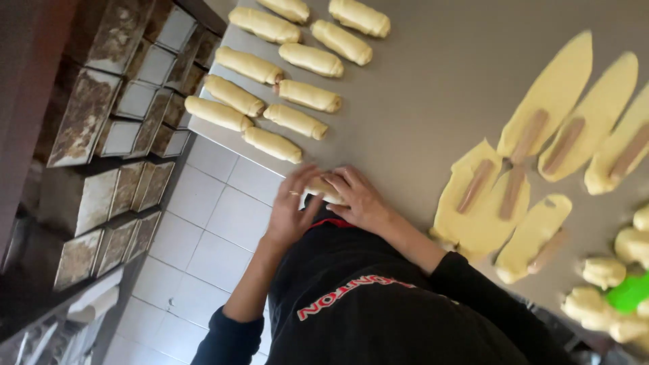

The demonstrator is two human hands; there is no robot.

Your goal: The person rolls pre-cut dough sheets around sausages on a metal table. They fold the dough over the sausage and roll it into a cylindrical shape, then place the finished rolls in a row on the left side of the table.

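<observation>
Item in hand: one dough roll (323, 190), pale yellow, lying at the near edge of the grey surface (419, 101), just in front of my dark top (378, 304).

My left hand (292, 209): fingers spread and curved against the left end of the dough roll, palm partly off the edge of the surface. Grip loosely closed on the roll.

My right hand (358, 197): laid over the right part of the dough roll, fingers bent down onto it. Grip closed on the same roll; most of the roll is hidden beneath both hands.

Finished rolls (284, 81): a batch of similar dough rolls in slanted rows, beyond the dough roll and toward the far left corner of the surface, well apart from my hands. The nearest of them lies just beyond my left hand.

Flat dough pieces (554, 88): long ovals rolled thin, to the right of the dough roll, each with a brownish sausage (527, 135) laid along it.

Dough lumps (605, 270): small unshaped pieces, far right of the dough roll, beside a bright green object (630, 292) I cannot identify.

Metal baking tins (101, 135): stacked on shelving left of the dough roll, past the edge of the surface, above a pale tiled floor (216, 223).
</observation>
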